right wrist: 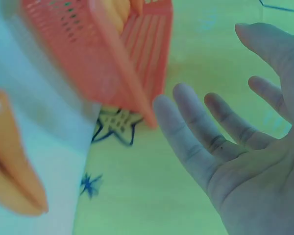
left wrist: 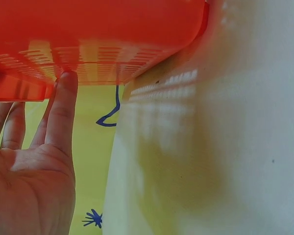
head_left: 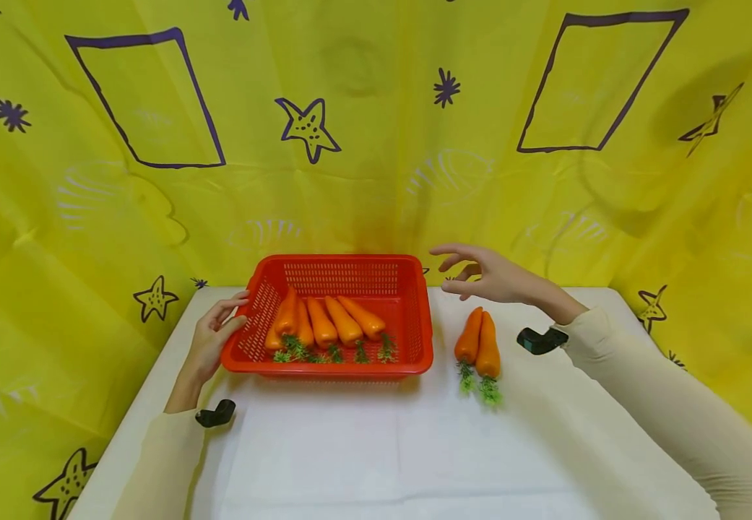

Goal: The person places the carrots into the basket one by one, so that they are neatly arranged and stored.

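Note:
A red plastic basket (head_left: pixel 326 367) with slotted walls stands near the back of the table, holding several orange carrots (head_left: pixel 321 325) with green tops. My left hand (head_left: pixel 209 339) is at its left end, fingers nearly straight against the wall; the left wrist view shows the fingertips (left wrist: pixel 67 81) touching the slotted side. To the right of the basket, above the table, my right hand (head_left: pixel 489 274) is spread with nothing in it. Below that hand two more carrots (head_left: pixel 487 347) lie side by side on the table, tops toward me.
A white cloth covers the table (head_left: pixel 349 448). Behind and at both sides hangs a yellow curtain (head_left: pixel 376 144) with starfish drawings, close to the table's back edge. A dark wrist camera (head_left: pixel 541 341) sits at my right cuff, another camera (head_left: pixel 216 414) at my left.

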Demonstrator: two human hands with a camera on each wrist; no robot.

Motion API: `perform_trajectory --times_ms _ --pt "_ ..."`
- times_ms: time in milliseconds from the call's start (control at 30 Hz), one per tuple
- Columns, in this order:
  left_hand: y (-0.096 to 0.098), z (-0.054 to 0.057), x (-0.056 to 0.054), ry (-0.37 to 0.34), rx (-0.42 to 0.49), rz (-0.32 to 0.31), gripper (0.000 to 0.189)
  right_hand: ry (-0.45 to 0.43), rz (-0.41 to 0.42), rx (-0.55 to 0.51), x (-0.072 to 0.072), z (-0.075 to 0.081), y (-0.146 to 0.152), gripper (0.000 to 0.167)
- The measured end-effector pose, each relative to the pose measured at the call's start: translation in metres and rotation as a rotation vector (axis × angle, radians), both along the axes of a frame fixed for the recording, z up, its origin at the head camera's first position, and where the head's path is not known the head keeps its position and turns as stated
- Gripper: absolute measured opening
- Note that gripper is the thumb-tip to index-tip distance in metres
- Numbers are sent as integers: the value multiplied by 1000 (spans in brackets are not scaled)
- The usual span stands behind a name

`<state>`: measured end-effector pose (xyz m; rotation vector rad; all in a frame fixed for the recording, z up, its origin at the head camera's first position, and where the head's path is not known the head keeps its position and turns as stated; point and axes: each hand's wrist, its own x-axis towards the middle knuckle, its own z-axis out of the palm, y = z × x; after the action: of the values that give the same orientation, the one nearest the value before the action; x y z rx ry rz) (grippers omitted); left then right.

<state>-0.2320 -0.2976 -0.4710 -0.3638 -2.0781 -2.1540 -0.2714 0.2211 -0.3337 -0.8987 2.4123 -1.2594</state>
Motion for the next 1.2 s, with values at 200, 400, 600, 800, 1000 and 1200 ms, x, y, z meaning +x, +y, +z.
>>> perform_trajectory --times_ms 200,400,600,800,1000,1200 --pt "1 -1 -1 17 -11 7 33 27 -73 4 10 -10 35 60" --pt "0 0 -1 28 -51 12 34 19 -131 1 18 -23 58 58" --pt "-1 3 -2 47 -95 10 34 17 -190 15 25 -37 73 57" --pt "-2 3 -3 41 -106 9 33 -31 -234 -27 32 -57 83 56" --pt "-2 5 -3 46 -134 15 32 -97 -282 -35 38 -76 84 56" --pt "0 6 -1 41 -127 15 34 -185 -304 -24 41 -92 82 59"
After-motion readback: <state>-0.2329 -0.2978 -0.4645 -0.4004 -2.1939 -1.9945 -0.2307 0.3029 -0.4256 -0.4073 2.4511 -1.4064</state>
